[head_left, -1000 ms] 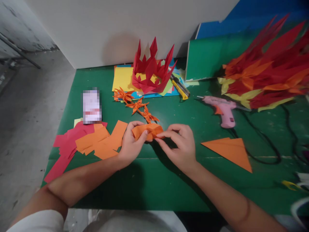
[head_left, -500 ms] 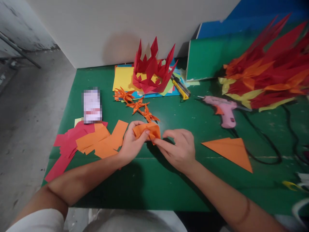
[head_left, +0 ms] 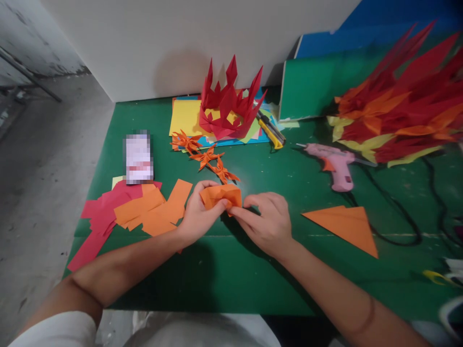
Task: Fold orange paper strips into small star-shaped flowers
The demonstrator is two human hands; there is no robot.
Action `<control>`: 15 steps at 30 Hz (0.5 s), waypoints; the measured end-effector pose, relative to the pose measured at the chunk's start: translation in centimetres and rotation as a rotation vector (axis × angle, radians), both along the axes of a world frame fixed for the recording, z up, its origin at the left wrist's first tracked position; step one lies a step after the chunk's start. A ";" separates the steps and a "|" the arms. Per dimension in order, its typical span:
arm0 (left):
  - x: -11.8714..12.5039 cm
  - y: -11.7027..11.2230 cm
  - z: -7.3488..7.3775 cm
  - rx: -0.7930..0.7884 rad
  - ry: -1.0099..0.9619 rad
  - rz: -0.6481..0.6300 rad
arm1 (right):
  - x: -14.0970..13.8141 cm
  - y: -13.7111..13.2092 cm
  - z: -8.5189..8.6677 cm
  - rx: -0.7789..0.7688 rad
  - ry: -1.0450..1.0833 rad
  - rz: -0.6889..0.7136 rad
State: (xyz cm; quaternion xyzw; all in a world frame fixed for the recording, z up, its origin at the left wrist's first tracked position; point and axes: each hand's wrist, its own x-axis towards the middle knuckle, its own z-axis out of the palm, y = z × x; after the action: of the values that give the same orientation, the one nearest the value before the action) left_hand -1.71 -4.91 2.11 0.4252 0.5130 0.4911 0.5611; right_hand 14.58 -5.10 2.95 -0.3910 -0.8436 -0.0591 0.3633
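My left hand point(head_left: 202, 212) grips a partly folded piece of orange paper point(head_left: 220, 193), its thumb pressed on the front. At the paper's lower right corner, the fingertips of my right hand point(head_left: 267, 221) close on the edge. Just beyond the paper lie several orange folded paper flowers point(head_left: 206, 156) in a slanting row. Left of my left hand are loose orange paper strips point(head_left: 159, 212) and red paper strips point(head_left: 101, 212). A folded orange paper triangle point(head_left: 349, 226) rests to the right of my right hand.
A red paper crown point(head_left: 227, 113) stands on coloured sheets point(head_left: 183, 118) at the back, beside a yellow utility knife point(head_left: 271, 132). A pink glue gun point(head_left: 336, 161) with a black cord lies at right, before a red and orange paper piece point(head_left: 405, 106). A blurred-out phone-like object point(head_left: 138, 159) is at left.
My left thumb has slid slightly right across the orange paper, towards my right fingertips. Both hands keep hold of the paper, and the things on the table stay put.
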 end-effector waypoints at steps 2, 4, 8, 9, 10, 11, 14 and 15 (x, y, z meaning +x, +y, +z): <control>0.0 0.0 0.1 -0.007 0.001 -0.002 | 0.0 0.0 0.0 0.007 0.003 0.009; 0.0 0.1 0.2 -0.013 -0.016 -0.012 | 0.0 0.1 0.0 0.014 0.001 0.013; 0.0 0.1 0.3 -0.048 -0.065 -0.023 | 0.0 0.1 0.0 0.015 -0.007 0.017; 0.0 0.1 0.4 -0.057 -0.069 -0.023 | 0.0 0.1 0.1 0.017 -0.007 0.019; 0.0 0.1 0.4 -0.064 -0.071 -0.024 | 0.0 0.1 0.1 0.020 -0.007 0.022; -0.1 0.1 0.4 -0.070 -0.072 -0.026 | 0.0 0.1 0.1 0.024 -0.008 0.027; -0.1 0.1 0.6 -0.082 -0.075 -0.037 | 0.0 0.2 0.1 0.033 -0.018 0.045; -0.1 0.1 0.6 -0.081 -0.070 -0.038 | -0.1 0.2 0.2 0.035 -0.025 0.050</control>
State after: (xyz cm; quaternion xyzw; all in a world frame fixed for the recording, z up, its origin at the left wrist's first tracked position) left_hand -1.80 -4.78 2.69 0.3944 0.5043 0.4739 0.6046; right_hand 14.52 -4.89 3.11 -0.3626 -0.8563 -0.0699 0.3610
